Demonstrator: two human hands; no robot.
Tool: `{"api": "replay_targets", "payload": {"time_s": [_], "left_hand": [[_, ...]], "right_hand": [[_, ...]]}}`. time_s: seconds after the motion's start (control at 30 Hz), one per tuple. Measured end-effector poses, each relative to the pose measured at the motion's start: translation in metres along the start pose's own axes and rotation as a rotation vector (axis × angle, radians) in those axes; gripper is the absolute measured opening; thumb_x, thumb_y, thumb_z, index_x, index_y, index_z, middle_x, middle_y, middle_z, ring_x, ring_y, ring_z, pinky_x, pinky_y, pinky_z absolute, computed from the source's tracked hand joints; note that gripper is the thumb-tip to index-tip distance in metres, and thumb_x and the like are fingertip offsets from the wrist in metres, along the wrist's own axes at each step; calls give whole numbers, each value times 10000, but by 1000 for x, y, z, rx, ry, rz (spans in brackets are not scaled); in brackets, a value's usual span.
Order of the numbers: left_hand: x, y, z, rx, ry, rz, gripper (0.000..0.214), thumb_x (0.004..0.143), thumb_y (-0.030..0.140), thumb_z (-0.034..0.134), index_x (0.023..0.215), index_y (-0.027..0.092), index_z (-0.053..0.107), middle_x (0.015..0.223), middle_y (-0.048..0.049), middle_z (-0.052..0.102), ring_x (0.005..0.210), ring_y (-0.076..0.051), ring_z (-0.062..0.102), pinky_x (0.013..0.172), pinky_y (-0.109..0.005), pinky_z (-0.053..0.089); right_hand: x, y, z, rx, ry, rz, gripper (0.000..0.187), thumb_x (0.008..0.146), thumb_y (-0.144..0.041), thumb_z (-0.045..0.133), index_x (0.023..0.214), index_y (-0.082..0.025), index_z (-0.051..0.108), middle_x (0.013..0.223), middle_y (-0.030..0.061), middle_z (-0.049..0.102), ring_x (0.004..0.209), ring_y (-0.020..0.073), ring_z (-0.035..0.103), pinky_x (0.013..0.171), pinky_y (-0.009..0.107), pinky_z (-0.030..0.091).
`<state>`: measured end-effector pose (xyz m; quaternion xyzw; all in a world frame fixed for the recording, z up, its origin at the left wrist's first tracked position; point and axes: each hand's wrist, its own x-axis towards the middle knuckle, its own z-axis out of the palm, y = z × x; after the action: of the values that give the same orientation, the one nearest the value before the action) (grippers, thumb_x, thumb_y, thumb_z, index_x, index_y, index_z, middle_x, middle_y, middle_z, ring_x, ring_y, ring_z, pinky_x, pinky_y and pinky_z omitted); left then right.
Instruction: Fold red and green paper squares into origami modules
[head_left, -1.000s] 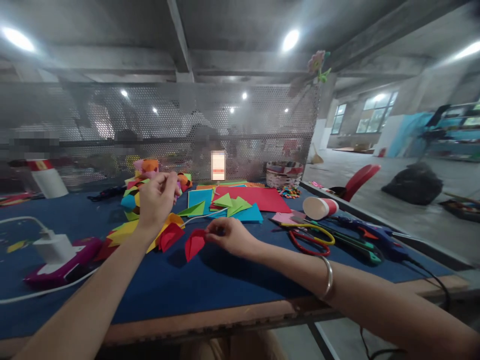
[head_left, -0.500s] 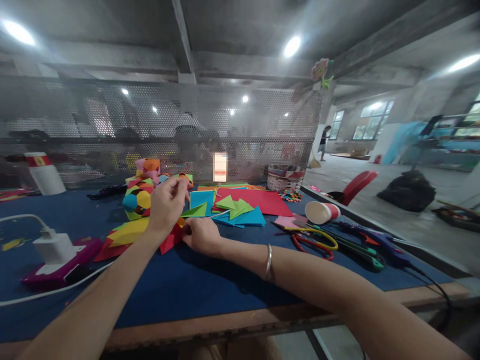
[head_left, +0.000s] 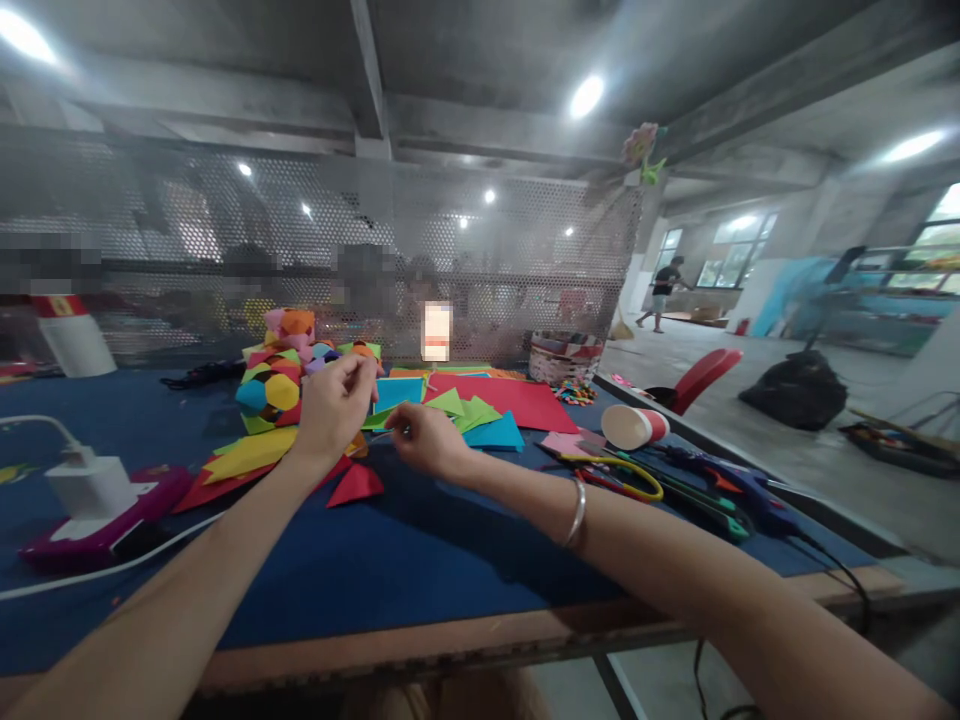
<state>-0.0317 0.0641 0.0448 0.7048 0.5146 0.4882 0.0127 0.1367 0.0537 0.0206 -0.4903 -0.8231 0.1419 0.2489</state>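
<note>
My left hand (head_left: 336, 408) is raised over the left of the paper pile, its thumb and fingers pinched together. What it holds, if anything, cannot be made out. Right of it, my right hand (head_left: 435, 442) has curled fingers near the green folded papers (head_left: 472, 410); any item in them is hidden. A red folded paper piece (head_left: 357, 485) lies below both hands. Yellow paper (head_left: 251, 455) sits left of my left wrist. Behind that hand stands a many-coloured paper model (head_left: 274, 390). Blue folded paper (head_left: 499, 432) rests right of my right hand.
A red sheet (head_left: 529, 402) lies farther back. Scissors (head_left: 637, 478), a green-handled cutter (head_left: 709, 505), a glue gun (head_left: 757, 490) and a tipped paper cup (head_left: 634, 427) lie right. A purple power strip (head_left: 105, 525) with a white cord is left. A basket (head_left: 564, 355) stands behind.
My right hand has moved up and right, away from the red folded paper piece, which now shows on the table. My left hand stays nearly in place. The view has shifted slightly.
</note>
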Motion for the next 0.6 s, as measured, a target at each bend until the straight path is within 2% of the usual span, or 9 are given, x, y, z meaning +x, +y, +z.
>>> {"api": "replay_targets", "payload": {"time_s": [0.13,0.27,0.47,0.6], "left_hand": [[3,-15,8,180,-100,113,285,1079,402,721,1259,180,721,1277,-90,743,1120,-253,743,986,-480,639],[-1,-32,22,335,-225,219,324,1063,385,741,1327,200,710,1437,-115,690,1286,-302,688,1102,-557,584],[-8,-40,47,388,-345,295,364,1057,388,750,1362,196,696,1458,-119,680,1310,-315,680,1115,-575,574],[-1,-29,45,322,-312,268,342,1066,384,738,1351,198,700,1436,-116,691,1280,-301,694,1098,-557,587]], "right_hand": [[-5,42,-23,9,94,1,300,1099,-382,709,1334,-194,708,1366,108,716,1161,257,731,1002,475,642],[-18,73,-32,3,165,-33,319,1089,-383,724,1334,-178,704,1339,104,722,1141,259,738,986,479,646],[-31,91,-28,-21,231,-121,279,1088,-372,727,1281,-171,719,1295,94,735,1121,251,740,975,468,647],[-35,93,-31,-58,263,-181,226,1082,-347,734,1216,-165,731,1235,77,746,1093,241,741,970,459,642]]}}
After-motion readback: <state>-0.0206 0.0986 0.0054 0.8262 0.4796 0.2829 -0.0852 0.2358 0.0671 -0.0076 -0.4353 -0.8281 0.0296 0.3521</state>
